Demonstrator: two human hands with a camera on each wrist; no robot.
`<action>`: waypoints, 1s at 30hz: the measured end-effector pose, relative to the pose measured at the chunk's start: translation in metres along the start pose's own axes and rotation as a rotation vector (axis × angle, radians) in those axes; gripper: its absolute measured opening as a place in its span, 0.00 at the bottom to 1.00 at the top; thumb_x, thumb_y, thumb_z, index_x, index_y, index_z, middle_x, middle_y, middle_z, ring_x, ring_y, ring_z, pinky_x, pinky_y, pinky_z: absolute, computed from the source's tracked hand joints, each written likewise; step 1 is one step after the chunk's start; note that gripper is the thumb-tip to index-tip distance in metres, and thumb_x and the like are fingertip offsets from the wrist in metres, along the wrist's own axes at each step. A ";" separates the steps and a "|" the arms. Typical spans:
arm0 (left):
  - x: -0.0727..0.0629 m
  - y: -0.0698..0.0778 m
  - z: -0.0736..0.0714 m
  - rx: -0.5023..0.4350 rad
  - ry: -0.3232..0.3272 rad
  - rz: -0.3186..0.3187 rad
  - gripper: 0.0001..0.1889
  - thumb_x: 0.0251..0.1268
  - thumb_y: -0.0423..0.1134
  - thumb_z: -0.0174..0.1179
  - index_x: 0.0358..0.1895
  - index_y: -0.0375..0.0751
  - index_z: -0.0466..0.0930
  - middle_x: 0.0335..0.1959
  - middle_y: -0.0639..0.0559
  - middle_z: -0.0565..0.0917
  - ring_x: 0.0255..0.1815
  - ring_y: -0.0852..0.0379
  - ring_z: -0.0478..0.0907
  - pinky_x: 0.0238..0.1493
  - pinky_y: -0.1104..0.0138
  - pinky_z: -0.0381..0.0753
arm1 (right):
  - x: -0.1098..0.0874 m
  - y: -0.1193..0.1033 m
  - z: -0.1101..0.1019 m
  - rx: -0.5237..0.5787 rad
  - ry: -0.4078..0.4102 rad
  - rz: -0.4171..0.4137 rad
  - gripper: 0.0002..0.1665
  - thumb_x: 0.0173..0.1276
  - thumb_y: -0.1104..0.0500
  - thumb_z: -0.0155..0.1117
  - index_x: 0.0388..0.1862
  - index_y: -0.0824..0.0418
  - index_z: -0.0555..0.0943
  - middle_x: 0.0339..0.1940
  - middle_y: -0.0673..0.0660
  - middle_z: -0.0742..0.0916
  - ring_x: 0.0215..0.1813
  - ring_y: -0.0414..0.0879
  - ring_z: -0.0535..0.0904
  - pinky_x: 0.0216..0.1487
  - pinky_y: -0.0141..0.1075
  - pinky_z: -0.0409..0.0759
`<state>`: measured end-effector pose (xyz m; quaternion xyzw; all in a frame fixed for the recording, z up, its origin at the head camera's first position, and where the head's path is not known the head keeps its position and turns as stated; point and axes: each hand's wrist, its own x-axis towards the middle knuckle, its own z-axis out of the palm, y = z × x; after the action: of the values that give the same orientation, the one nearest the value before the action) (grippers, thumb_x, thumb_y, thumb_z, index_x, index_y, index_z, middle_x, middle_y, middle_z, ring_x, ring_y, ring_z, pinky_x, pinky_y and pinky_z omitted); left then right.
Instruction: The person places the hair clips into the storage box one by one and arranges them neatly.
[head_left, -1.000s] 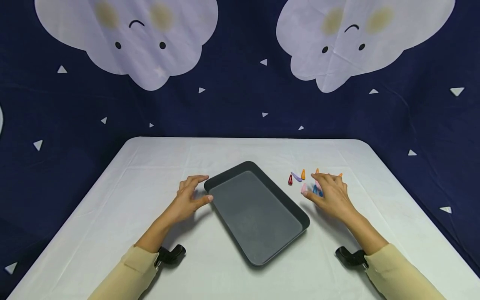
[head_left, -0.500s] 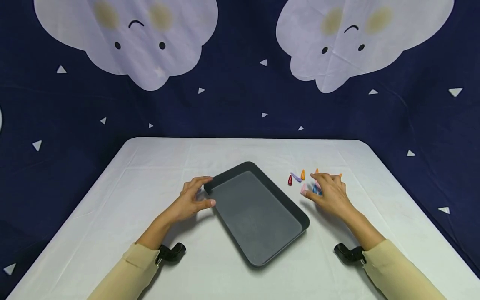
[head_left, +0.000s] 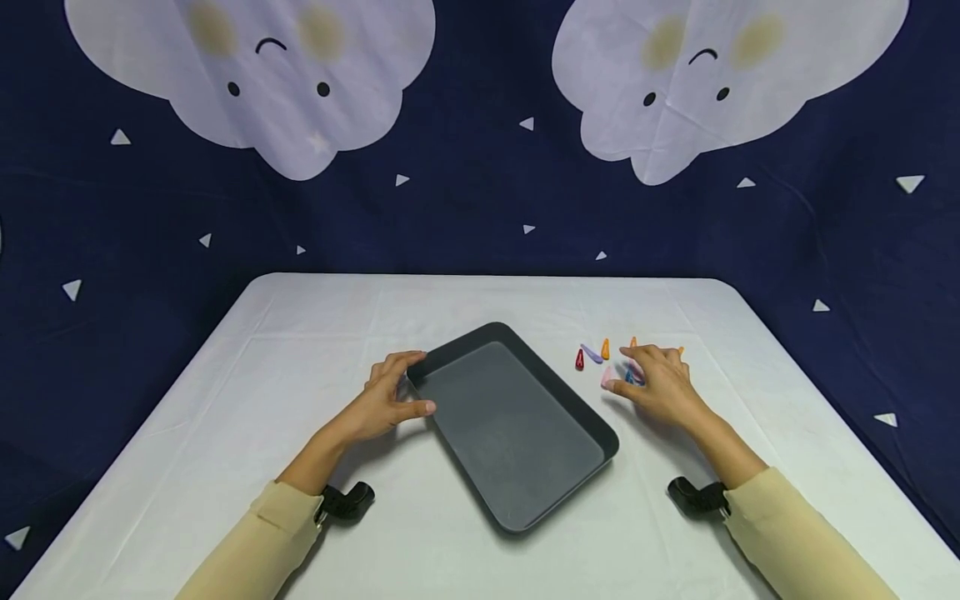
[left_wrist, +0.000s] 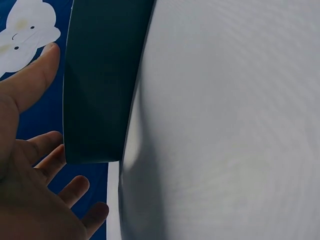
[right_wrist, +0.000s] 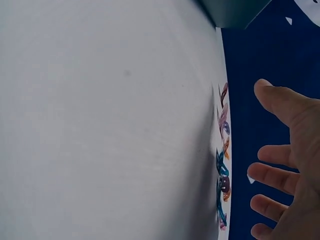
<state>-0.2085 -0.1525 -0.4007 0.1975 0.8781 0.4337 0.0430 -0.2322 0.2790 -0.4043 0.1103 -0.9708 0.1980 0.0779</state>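
While right hand [head_left: 662,388] lingers, left hand [head_left: 380,405] nearer tray [head_left: 517,425]

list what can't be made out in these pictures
Head view: the full count of hair clips; the right hand covers some.
Left wrist view: inside of the tray, hidden by its wall; one end cut off by the upper edge.
Right wrist view: single hair clips, too small and overlapping.
Left wrist view: whether the left hand touches the tray; its wall may hide contact.
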 end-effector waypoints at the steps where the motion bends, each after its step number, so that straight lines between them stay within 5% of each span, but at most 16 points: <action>1: 0.000 0.000 0.000 -0.001 -0.002 -0.001 0.42 0.55 0.47 0.67 0.71 0.46 0.56 0.71 0.47 0.57 0.68 0.43 0.49 0.62 0.36 0.52 | 0.001 0.001 0.000 0.001 -0.003 -0.001 0.41 0.58 0.42 0.67 0.62 0.65 0.71 0.60 0.71 0.74 0.61 0.71 0.61 0.60 0.65 0.53; 10: 0.000 0.000 0.000 -0.009 -0.021 -0.018 0.43 0.56 0.47 0.67 0.72 0.46 0.54 0.72 0.47 0.55 0.69 0.42 0.48 0.62 0.35 0.51 | 0.006 0.002 0.005 0.008 -0.023 -0.009 0.38 0.56 0.45 0.69 0.60 0.66 0.75 0.58 0.71 0.77 0.56 0.65 0.64 0.56 0.58 0.57; 22: 0.000 -0.001 0.000 -0.016 -0.049 -0.030 0.44 0.57 0.48 0.66 0.73 0.46 0.51 0.73 0.47 0.52 0.68 0.42 0.50 0.60 0.41 0.62 | 0.010 0.004 0.010 0.000 -0.020 -0.004 0.34 0.54 0.46 0.71 0.54 0.65 0.79 0.53 0.67 0.79 0.54 0.65 0.64 0.58 0.61 0.53; 30: 0.000 -0.003 0.000 -0.044 -0.058 -0.039 0.44 0.57 0.48 0.66 0.73 0.47 0.50 0.73 0.46 0.51 0.70 0.41 0.48 0.62 0.38 0.57 | 0.011 0.005 0.012 0.000 -0.018 -0.013 0.32 0.53 0.46 0.72 0.52 0.64 0.80 0.52 0.65 0.79 0.54 0.64 0.64 0.56 0.59 0.56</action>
<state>-0.2095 -0.1537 -0.4029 0.1919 0.8704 0.4460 0.0814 -0.2455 0.2763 -0.4152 0.1183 -0.9708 0.1967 0.0704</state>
